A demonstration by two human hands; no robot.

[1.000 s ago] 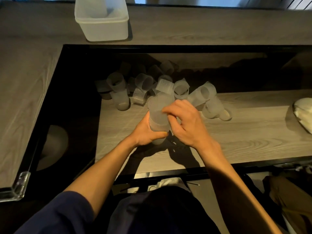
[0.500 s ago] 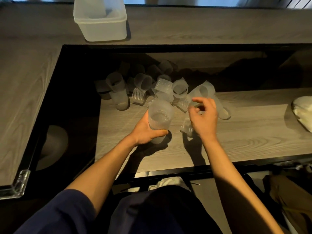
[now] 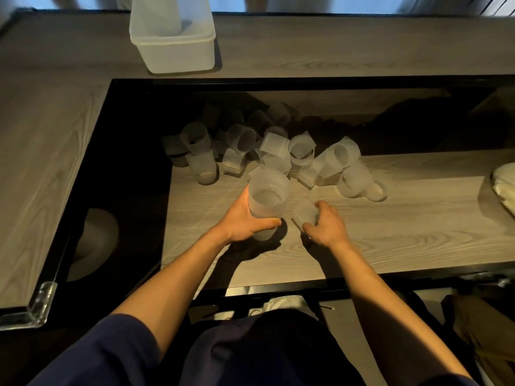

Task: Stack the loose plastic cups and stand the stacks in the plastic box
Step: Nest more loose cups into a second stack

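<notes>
The left hand (image 3: pixel 245 222) grips the stack of cups (image 3: pixel 268 197) near its lower end. The thumb is wrapped across the near side and the fingers are curled round the far side, out of view. The stack stands roughly upright with its open mouth up, and its base rests on or just above the lower wooden surface (image 3: pixel 404 224); contact cannot be confirmed. The right hand (image 3: pixel 327 225) is just beside the stack, on its right, and does not touch it. Its fingers are curled round a single cup (image 3: pixel 306 214), which is tilted and blurred, with the thumb under it and the index finger over it. The remaining loose cups (image 3: pixel 299 151) lie in a heap beyond both hands, most on their sides, some upright. The plastic box (image 3: pixel 178 55) stands on the upper counter (image 3: pixel 334 45), well apart from the hands, past the heap and to the left. A pale object (image 3: pixel 504 182) lies at the right edge of the lower surface.
</notes>
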